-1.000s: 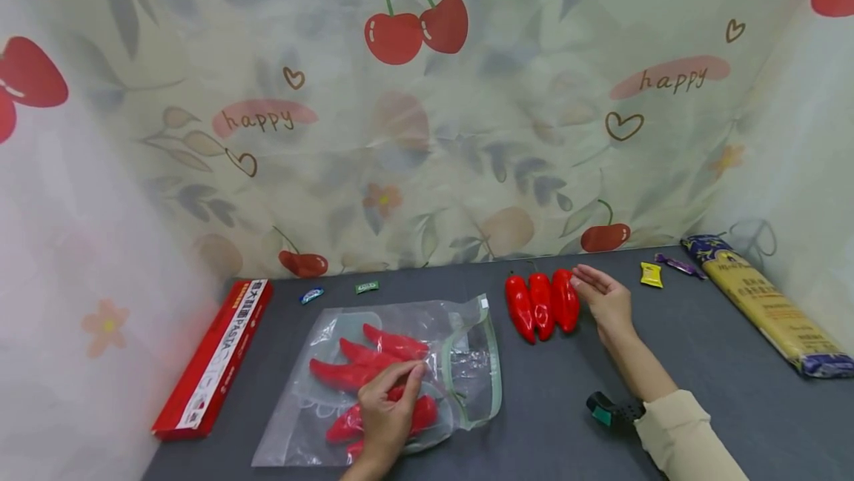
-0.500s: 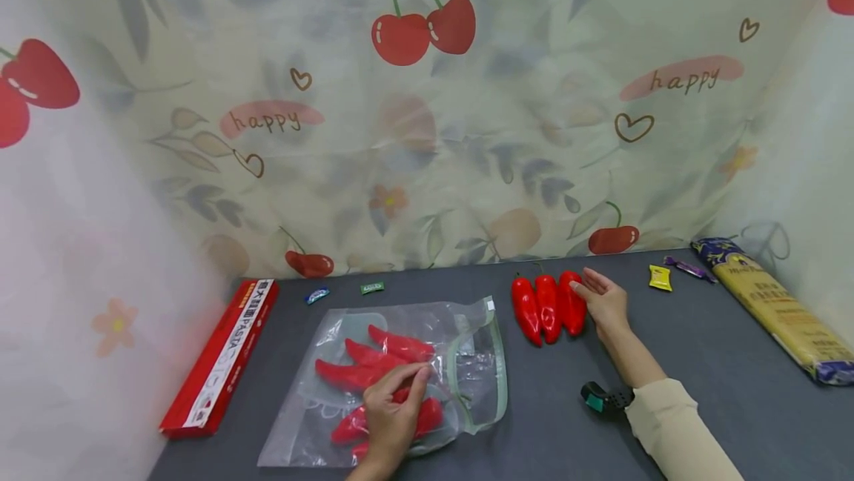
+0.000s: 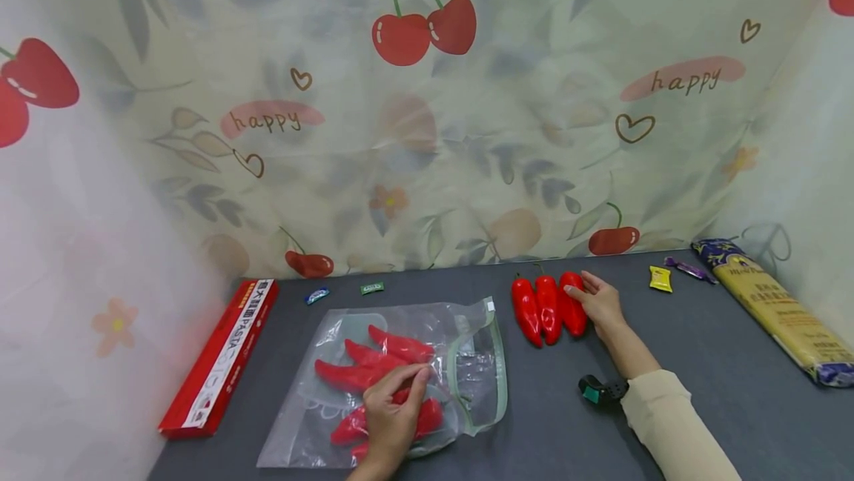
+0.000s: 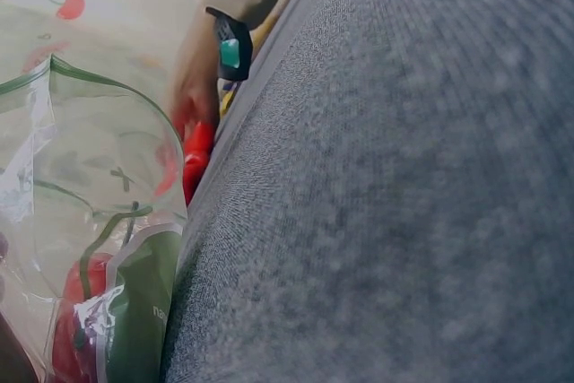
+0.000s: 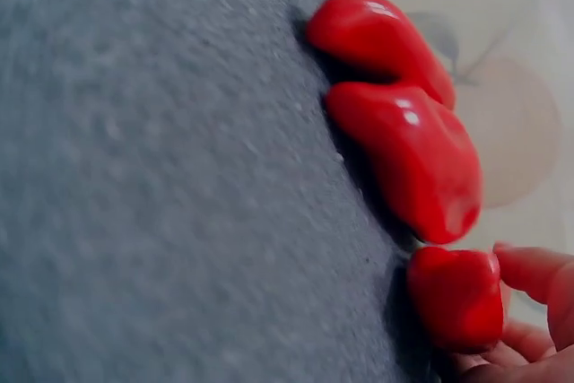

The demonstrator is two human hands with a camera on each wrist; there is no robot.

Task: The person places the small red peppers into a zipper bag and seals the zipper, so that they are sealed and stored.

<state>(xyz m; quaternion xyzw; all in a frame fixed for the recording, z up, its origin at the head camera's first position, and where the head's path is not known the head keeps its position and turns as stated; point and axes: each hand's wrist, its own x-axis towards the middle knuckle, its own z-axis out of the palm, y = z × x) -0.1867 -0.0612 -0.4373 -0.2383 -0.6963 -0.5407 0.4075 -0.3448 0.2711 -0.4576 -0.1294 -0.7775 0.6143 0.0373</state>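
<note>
My left hand (image 3: 392, 410) pinches the upper layer of a clear plastic bag (image 3: 288, 436) with a green-edged mouth facing right. Several red peppers (image 3: 343, 375) lie inside it, partly hidden by the hand. In the left wrist view the bag's mouth (image 4: 126, 91) gapes. To the right of the bag, three glossy red peppers lie side by side on the dark table. My right hand (image 3: 603, 308) grips the rightmost pepper (image 3: 571, 312) near its stem end. In the right wrist view that pepper (image 5: 453, 302) sits between thumb and fingers, beside the middle pepper (image 5: 417, 163).
A red pasta box (image 3: 216, 362) lies at the left. Small blue (image 3: 317, 296) and green (image 3: 372, 288) wrapped pieces lie near the back. At the right are a yellow packet (image 3: 660, 279), a purple one (image 3: 691, 270) and a long yellow bag (image 3: 774, 310).
My right hand has moved slightly left, its thumb coming over the rightmost pepper and its fingers closing on it. The left hand holds its place on the bag. The head view shifted a little.
</note>
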